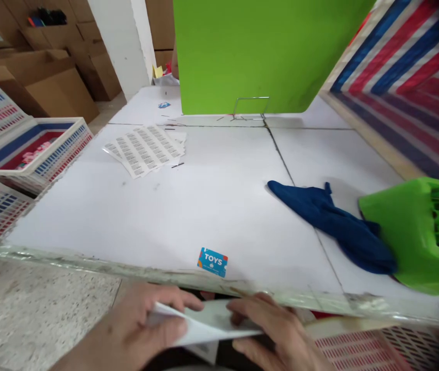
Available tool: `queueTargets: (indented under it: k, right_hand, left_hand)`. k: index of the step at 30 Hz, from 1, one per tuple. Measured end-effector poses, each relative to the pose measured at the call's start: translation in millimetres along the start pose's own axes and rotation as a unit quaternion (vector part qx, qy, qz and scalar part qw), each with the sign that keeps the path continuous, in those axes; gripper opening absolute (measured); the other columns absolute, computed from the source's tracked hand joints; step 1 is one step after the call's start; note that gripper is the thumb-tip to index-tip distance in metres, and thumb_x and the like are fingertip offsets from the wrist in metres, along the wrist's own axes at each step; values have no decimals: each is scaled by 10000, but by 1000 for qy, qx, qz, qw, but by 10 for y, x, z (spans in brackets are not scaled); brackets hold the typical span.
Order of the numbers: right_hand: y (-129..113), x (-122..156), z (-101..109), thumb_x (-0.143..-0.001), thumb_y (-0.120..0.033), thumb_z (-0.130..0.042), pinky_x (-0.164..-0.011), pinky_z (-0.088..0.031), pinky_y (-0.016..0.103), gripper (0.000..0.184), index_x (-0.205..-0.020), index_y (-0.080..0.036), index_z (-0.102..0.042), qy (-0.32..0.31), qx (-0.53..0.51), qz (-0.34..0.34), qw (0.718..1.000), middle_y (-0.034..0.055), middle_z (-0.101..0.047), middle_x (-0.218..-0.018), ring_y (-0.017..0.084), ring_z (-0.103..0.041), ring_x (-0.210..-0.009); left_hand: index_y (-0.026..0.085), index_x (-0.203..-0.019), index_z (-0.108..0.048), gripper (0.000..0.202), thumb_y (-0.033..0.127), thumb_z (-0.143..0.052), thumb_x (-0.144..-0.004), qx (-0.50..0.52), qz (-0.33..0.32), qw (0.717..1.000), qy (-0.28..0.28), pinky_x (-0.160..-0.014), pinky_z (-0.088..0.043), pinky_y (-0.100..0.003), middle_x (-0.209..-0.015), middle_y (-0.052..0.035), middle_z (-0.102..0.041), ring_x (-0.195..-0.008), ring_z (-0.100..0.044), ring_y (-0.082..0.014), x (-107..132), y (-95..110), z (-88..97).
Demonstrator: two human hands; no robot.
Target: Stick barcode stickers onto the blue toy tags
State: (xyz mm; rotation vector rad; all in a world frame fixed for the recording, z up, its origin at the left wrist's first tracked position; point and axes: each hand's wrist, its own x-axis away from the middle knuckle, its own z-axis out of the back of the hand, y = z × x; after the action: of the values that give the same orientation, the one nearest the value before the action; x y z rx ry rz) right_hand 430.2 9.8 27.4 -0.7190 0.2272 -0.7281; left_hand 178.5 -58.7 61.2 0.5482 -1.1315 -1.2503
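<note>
Below the table's front edge, my left hand (145, 322) pinches a white sheet of paper (199, 332) between thumb and fingers. My right hand (271, 327) grips the sheet's other end, its fingers curled over the far side. Between the hands the paper is bent lengthwise, and a lower corner hangs beneath it. Just beyond them, a blue card marked TOYS (212, 262) lies flat near the edge. Farther back on the left are overlapping sheets of printed labels (145, 149).
A dark blue cloth (331, 221) lies right, touching a green plastic container (401, 232). A large green panel (258, 56) stands at the back of the white table (204, 201), with a wire stand (252, 98). Plastic baskets (60, 154) stand left, cardboard boxes (49, 82) behind.
</note>
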Motion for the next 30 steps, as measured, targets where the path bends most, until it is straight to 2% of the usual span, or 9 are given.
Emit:
queueTargets:
  k: [2,4,8,11,14,17,23,26,30]
  right_hand:
    - [-35,-205,15,-838,-348,-499,-762,-532,262,247,-1053,-260,-584,-25,-44,-15,999,9,-671,-958,167,-626,-892]
    - [-25,-362,16,-870,-300,-444,-840,-499,314,266,-1113,-256,-544,2,-28,-8,1000,31,-626,-1063,176,-578,-990]
    - [96,-613,-92,-845,-188,-472,-836,-477,421,242,-1069,-181,-563,78,115,29,990,106,-570,-1084,229,-520,-999]
    - [197,-731,-194,-834,-136,-478,-827,-474,422,246,-1052,-178,-584,63,167,81,981,96,-584,-1049,226,-515,-977]
    - [223,-746,-213,-852,-131,-444,-890,-437,424,290,-1100,-205,-574,39,150,134,979,75,-585,-1093,219,-488,-1041]
    - [148,-643,-123,-883,-191,-404,-938,-414,418,289,-1119,-225,-567,29,64,113,991,60,-573,-1151,207,-476,-1099]
    - [-57,-322,258,-852,-461,-418,-829,-509,329,356,-1101,-280,-597,-55,-97,-85,990,34,-649,-1062,199,-597,-992]
    - [-135,-333,425,-777,-517,-507,-725,-544,278,359,-1009,-285,-653,-82,-126,-52,987,35,-686,-968,204,-641,-888]
    - [-208,-470,537,-827,-482,-438,-599,-539,214,341,-927,-271,-686,-112,-161,-5,981,19,-707,-799,172,-659,-733]
  left_hand:
    - [234,-935,-647,314,468,-511,-775,51,83,995,3,-701,-484,-267,-925,-3,-678,-836,-606,-204,47,-58,125]
    - [237,-908,-665,333,495,-528,-749,61,116,991,4,-725,-461,-266,-891,4,-673,-843,-592,-209,79,-112,156]
    - [296,-923,-668,294,495,-541,-747,20,84,992,-91,-781,-413,-260,-946,14,-648,-902,-561,-204,109,-139,68]
    - [318,-962,-655,280,480,-521,-777,11,41,990,-138,-801,-382,-239,-968,23,-642,-909,-550,-185,83,-109,43]
    - [269,-914,-671,317,505,-506,-781,46,38,989,-134,-702,-379,-210,-887,16,-650,-802,-551,-160,32,-126,75]
    - [182,-829,-672,405,553,-536,-738,125,51,985,-109,-553,-334,-197,-726,0,-631,-642,-509,-131,-8,-209,105]
    - [140,-560,-515,411,512,-677,-624,333,122,935,4,-448,-235,-176,-490,58,-428,-470,-346,-63,-30,-308,141]
    - [148,-610,-515,385,460,-737,-573,386,161,907,48,-442,-266,-168,-495,69,-419,-460,-361,-60,-49,-308,138]
    - [155,-711,-538,387,453,-741,-572,400,191,890,104,-465,-335,-175,-545,61,-457,-493,-433,-78,-75,-355,110]
